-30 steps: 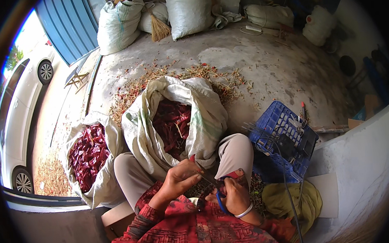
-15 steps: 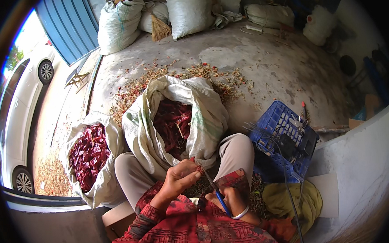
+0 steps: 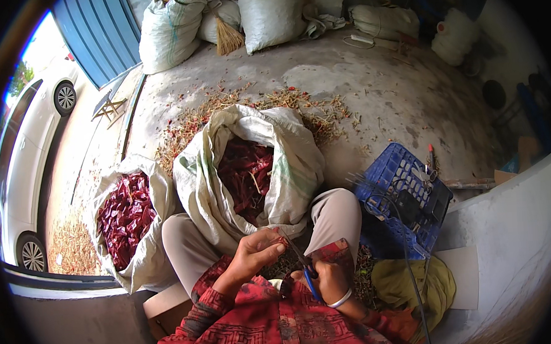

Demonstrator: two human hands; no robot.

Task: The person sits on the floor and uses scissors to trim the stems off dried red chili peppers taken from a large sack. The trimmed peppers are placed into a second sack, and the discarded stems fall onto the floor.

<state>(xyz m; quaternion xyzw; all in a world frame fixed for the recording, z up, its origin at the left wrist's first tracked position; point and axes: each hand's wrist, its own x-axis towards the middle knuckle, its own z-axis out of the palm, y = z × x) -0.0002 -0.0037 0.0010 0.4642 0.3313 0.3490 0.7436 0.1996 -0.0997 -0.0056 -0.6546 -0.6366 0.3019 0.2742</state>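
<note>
My left hand is closed in a pinch in front of my lap. A small piece of dried red chili shows at its fingertips. My right hand, with a white bangle at the wrist, is wrapped round blue-handled scissors. Their dark blades point up and left, reaching the chili at the left fingertips. Just beyond my hands, between my knees, stands a large open white woven sack with dried red chilies inside. To its left is a smaller open sack, full of deep red chili pods.
Stems and chili bits litter the floor behind the large sack. At my right are a blue plastic crate with a cable and tools on it, and an olive cloth. Filled white sacks and a straw broom stand at the back.
The scissors and right hand have shifted slightly, and the handles sit at a different angle. Less red shows above the left fingertips. The left hand stays almost in place.
</note>
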